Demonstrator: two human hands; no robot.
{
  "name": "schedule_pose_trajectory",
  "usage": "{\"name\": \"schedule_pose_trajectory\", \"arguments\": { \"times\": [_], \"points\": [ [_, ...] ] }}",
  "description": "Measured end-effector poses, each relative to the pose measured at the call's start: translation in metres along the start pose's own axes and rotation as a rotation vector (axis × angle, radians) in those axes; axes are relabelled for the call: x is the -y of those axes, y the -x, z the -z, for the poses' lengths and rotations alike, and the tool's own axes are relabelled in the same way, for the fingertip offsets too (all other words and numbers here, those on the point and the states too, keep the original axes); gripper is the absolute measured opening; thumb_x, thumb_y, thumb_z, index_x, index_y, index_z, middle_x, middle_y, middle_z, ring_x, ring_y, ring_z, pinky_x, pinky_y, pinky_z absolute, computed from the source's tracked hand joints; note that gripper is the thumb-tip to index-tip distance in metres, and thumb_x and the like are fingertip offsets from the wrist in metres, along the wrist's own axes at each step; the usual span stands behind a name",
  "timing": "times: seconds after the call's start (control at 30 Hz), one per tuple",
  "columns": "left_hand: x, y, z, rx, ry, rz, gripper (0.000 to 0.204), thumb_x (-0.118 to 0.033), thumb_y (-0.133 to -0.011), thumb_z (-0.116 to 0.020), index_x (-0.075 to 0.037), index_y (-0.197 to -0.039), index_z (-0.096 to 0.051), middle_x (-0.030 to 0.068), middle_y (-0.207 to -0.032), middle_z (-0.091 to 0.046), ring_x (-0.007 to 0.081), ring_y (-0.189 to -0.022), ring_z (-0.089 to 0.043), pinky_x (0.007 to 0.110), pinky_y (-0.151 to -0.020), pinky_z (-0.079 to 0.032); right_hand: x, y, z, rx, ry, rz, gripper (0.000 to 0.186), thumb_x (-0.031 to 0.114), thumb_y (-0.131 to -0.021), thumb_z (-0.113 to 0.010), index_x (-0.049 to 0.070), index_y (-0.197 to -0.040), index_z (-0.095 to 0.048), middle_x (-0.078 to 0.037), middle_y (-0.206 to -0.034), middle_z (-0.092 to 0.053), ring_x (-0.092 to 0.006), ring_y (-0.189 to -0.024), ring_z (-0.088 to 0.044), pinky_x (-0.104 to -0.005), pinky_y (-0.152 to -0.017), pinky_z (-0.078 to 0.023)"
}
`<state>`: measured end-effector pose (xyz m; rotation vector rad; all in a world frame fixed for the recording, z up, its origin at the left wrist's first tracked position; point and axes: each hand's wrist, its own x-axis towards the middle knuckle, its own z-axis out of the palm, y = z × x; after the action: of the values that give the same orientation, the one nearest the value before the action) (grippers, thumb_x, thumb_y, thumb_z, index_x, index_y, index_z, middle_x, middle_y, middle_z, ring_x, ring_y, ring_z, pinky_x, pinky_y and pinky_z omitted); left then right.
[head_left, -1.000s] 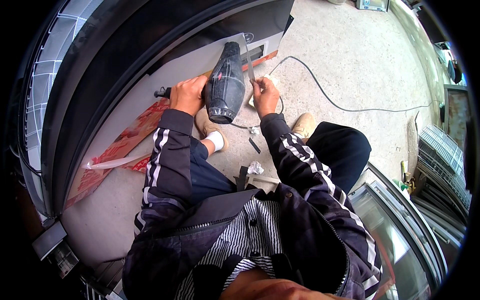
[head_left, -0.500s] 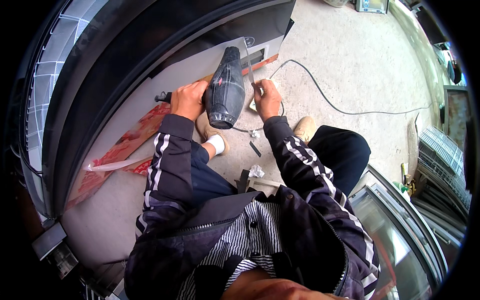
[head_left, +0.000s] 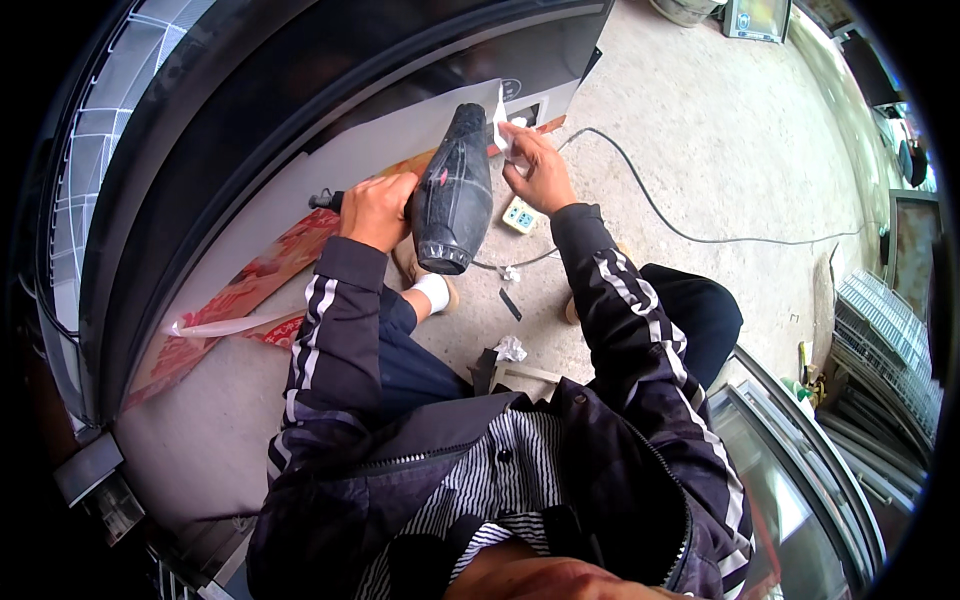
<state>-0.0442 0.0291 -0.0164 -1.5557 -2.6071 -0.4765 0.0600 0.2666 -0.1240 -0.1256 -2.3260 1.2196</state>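
My left hand [head_left: 375, 212] is wrapped round the handle of a scuffed black hair dryer [head_left: 452, 195]. The dryer's narrow end points away from me, at the lower panel of a large dark appliance [head_left: 540, 50]. Close to that end, my right hand [head_left: 540, 170] pinches the edge of a thin whitish film [head_left: 500, 118], lifted off the panel's right part. A red printed strip [head_left: 265, 270] runs along the panel's bottom, and a loose pale strip [head_left: 235, 329] curls away at its left.
A power strip [head_left: 520, 214] lies on the concrete floor below my right hand, with a dark cable [head_left: 680, 228] running off to the right. Crumpled paper [head_left: 510, 349] is between my feet. Glass-panelled frames [head_left: 800, 480] and wire racks [head_left: 890, 320] stand at the right.
My right hand has moved up and a little right, closer to the panel, and the film now bunches in its fingers. The power strip shows more fully. The dryer has shifted slightly.
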Motion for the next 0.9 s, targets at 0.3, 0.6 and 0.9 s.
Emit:
{"name": "schedule_pose_trajectory", "arguments": {
  "times": [0.3, 0.6, 0.9],
  "points": [
    [0.002, 0.0, -0.001, 0.008, 0.003, -0.014, 0.013, -0.008, -0.071, -0.067, -0.009, -0.081, -0.058, 0.0093, -0.075, -0.065, 0.0318, -0.073, -0.065, 0.04, -0.064, -0.051, -0.03, -0.029, -0.007, -0.184, -0.203, -0.387, 0.051, 0.025, -0.082, -0.065, 0.0, -0.118, -0.039, -0.027, -0.101, -0.059, -0.0375, -0.096, -0.061, -0.0405, -0.084, -0.047],
    [-0.001, -0.003, 0.001, -0.012, 0.013, -0.013, 0.016, -0.009, -0.07, -0.069, -0.01, -0.081, -0.058, 0.0085, -0.073, -0.065, 0.0301, -0.071, -0.065, 0.039, -0.063, -0.051, -0.039, -0.047, -0.026, -0.289, -0.04, -0.517, 0.082, 0.036, -0.073, -0.081, -0.003, -0.126, -0.031, -0.03, -0.114, -0.051, -0.038, -0.105, -0.056, -0.0418, -0.089, -0.046],
    [0.0, -0.004, 0.001, -0.032, -0.004, -0.017, 0.016, -0.007, -0.071, -0.068, -0.011, -0.083, -0.06, 0.0079, -0.073, -0.066, 0.0284, -0.071, -0.066, 0.039, -0.062, -0.051, -0.036, -0.06, -0.029, -0.076, 0.491, -0.399, 0.022, 0.029, -0.088, -0.063, 0.01, -0.099, -0.064, -0.016, -0.099, -0.063, -0.0377, -0.095, -0.062, -0.0465, -0.082, -0.047]
  ]
}}
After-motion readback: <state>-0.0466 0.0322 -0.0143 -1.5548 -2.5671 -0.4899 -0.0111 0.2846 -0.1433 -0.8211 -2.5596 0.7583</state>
